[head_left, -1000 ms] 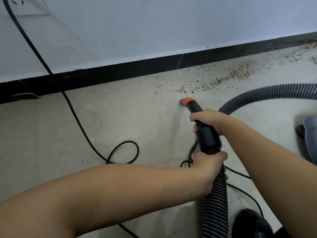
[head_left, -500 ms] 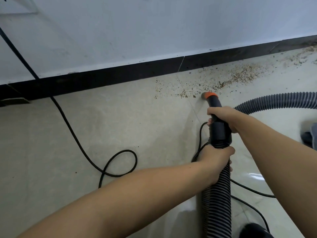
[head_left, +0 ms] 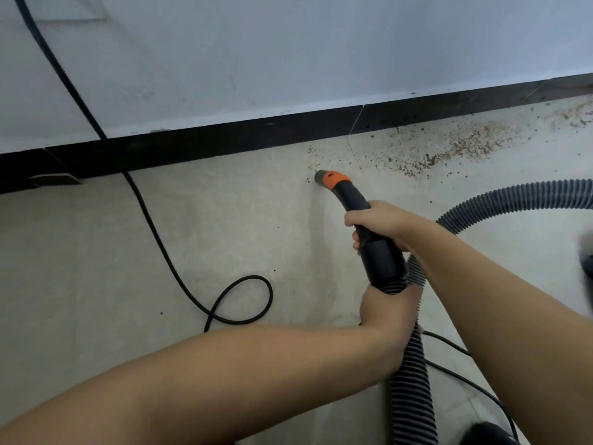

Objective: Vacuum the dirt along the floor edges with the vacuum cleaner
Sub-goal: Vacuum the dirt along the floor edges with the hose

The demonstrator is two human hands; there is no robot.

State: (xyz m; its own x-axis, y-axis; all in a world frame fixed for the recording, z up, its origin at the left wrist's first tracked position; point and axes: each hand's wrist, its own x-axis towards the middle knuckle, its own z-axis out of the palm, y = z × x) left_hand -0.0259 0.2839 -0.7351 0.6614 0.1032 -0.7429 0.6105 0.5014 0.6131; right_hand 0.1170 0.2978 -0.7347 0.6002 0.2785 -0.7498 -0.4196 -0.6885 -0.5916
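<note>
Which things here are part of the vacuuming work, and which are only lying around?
Part of the job: nozzle, ribbed hose, dirt along the baseboard, left hand, right hand.

Lying about: looped black cable, flat scrap at the baseboard.

Bare floor point(head_left: 96, 252) left; power cord point(head_left: 154, 226) loop crosses it; hose point(head_left: 513, 200) apparently blocks right.
</note>
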